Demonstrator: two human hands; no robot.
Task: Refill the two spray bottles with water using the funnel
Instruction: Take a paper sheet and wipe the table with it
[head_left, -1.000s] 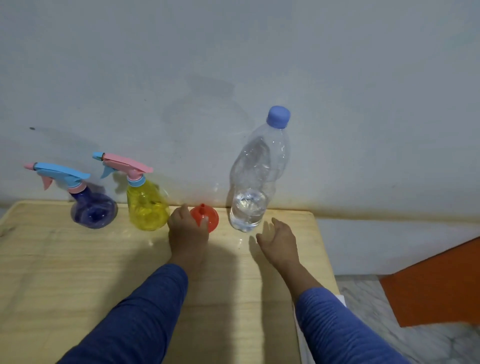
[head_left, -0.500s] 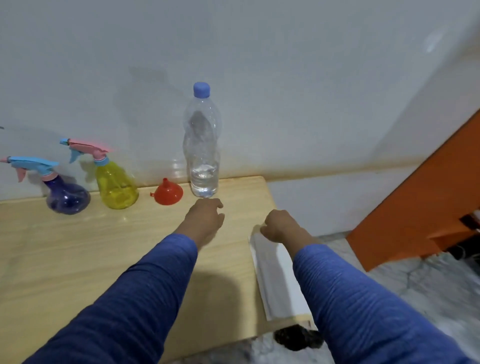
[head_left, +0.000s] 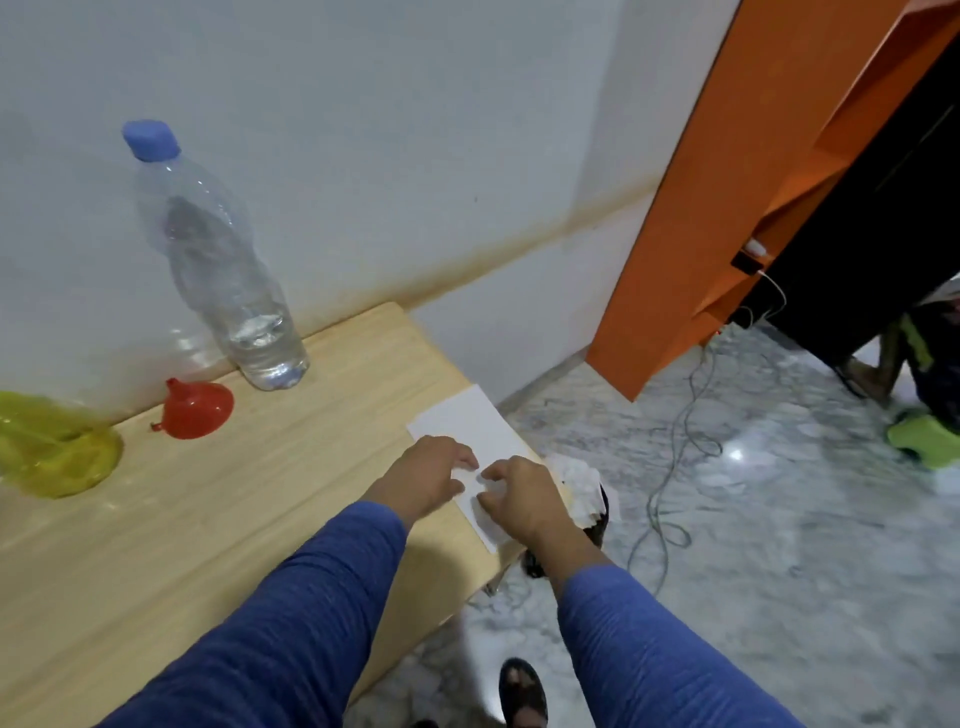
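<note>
Head view: both arms reach to the desk's (head_left: 218, 519) right edge; left hand (head_left: 426, 475) and right hand (head_left: 519, 496) rest loosely curled on white paper (head_left: 467, 421), gripping nothing.

1. Both hands, left (head_left: 434, 475) and right (head_left: 522, 496), rest on a white paper (head_left: 467, 423) at the worktop (head_left: 208, 519) corner.
2. Funnel (head_left: 197, 410) lies between yellow sprayer (head_left: 52, 449) and upright water bottle (head_left: 228, 275).

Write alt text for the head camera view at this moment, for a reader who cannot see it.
Both hands, left and right, rest on a white sheet of paper at the wooden table's right edge. Behind them stand a capped water bottle, a red funnel lying mouth down and a yellow spray bottle, untouched.
</note>
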